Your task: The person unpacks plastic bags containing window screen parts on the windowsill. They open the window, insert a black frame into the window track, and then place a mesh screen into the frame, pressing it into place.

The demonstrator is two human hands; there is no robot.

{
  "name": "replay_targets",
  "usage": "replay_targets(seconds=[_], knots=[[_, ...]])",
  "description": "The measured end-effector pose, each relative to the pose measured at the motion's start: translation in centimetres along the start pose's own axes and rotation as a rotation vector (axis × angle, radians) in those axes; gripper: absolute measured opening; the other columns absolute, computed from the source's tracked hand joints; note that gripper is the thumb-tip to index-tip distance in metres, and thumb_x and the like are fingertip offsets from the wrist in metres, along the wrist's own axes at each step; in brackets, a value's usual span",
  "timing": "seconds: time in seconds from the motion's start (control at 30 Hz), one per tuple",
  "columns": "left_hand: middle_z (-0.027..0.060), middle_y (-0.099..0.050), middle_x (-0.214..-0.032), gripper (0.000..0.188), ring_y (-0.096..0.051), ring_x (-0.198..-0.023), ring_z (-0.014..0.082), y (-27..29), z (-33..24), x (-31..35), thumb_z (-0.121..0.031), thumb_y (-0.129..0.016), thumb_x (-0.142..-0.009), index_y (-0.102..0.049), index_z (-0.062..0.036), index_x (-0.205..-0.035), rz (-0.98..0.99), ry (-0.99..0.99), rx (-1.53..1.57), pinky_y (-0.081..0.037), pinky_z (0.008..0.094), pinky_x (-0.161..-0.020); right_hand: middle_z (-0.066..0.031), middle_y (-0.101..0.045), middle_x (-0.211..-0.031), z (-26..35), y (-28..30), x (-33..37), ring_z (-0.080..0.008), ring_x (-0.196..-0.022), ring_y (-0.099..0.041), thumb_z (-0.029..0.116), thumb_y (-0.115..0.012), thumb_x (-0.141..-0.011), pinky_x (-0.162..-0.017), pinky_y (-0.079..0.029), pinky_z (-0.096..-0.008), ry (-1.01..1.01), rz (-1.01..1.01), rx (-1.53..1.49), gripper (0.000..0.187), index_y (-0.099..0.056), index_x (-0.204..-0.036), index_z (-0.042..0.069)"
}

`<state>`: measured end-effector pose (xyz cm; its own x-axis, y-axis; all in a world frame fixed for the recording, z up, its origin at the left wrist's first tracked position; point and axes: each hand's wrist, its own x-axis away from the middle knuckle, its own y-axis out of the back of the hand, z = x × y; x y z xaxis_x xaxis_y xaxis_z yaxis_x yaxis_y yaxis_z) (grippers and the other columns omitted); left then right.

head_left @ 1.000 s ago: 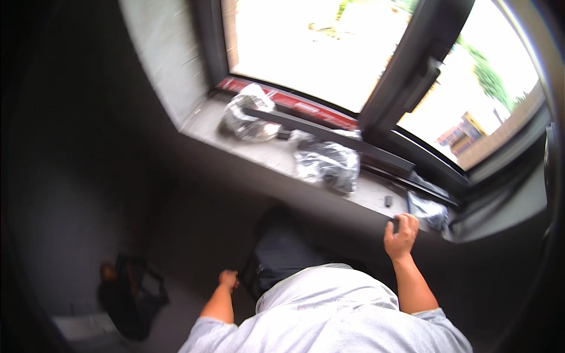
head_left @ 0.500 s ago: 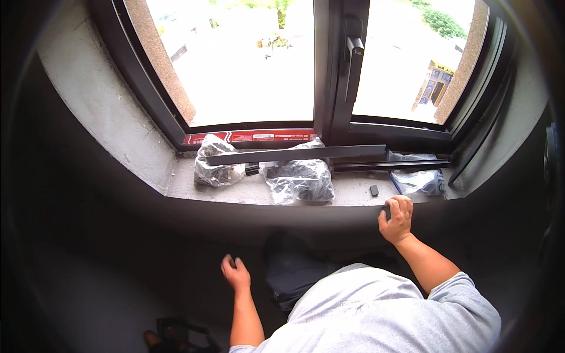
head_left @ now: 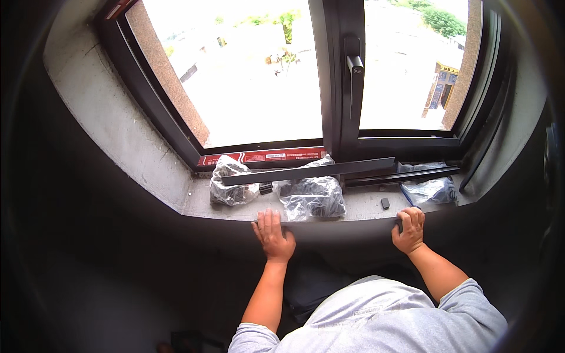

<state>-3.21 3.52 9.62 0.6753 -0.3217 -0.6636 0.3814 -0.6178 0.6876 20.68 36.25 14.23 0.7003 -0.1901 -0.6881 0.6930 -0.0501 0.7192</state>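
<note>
Left hand (head_left: 274,240): grip open, fingers on the edge of the windowsill (head_left: 362,212), near a clear bag (head_left: 312,197). Right hand (head_left: 409,231): grip half curled there; cannot tell whether it holds anything. Dark block (head_left: 385,203) lies on the windowsill, near the right hand.

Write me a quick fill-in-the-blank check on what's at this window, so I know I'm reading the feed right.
1. The left hand and right hand are both at the front edge of the ____.
2. Of the two, the ____ is nearer the small dark block.
3. The flat dark strip passes over ____ clear bags.
4. The printed band below the left pane is mostly ____.

Missing words: windowsill; right hand; two; red.
</note>
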Motion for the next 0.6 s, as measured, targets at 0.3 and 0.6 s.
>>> replay_targets(seconds=[0.3, 0.6], knots=[[0.0194, -0.049, -0.148, 0.063, -0.033, -0.147, 0.0418, -0.3, 0.0, 0.1, -0.014, -0.061, -0.076, -0.055, -0.0035, -0.137, -0.014, 0.007, 0.053, -0.015, 0.0618, -0.121, -0.0130, -0.053, -0.119, -0.7, 0.0, 0.9, -0.0350, -0.116, -0.051, 0.010, -0.069, -0.065, -0.101, -0.038, -0.0479, 0.067, -0.010, 0.004, 0.053, -0.057, -0.117, 0.007], [0.0181, -0.050, -0.149, 0.064, -0.035, -0.146, 0.0405, -0.1, 0.1, 0.2, -0.013, -0.061, -0.074, -0.056, -0.0039, -0.137, -0.017, 0.012, 0.068, -0.015, 0.0614, -0.122, -0.0134, -0.052, -0.123, -0.8, -0.2, 1.5, -0.0349, -0.120, -0.050, 0.010, -0.070, -0.064, -0.103, -0.037, -0.0473, 0.066, 0.016, 0.017, 0.059, -0.055, -0.121, 0.007]])
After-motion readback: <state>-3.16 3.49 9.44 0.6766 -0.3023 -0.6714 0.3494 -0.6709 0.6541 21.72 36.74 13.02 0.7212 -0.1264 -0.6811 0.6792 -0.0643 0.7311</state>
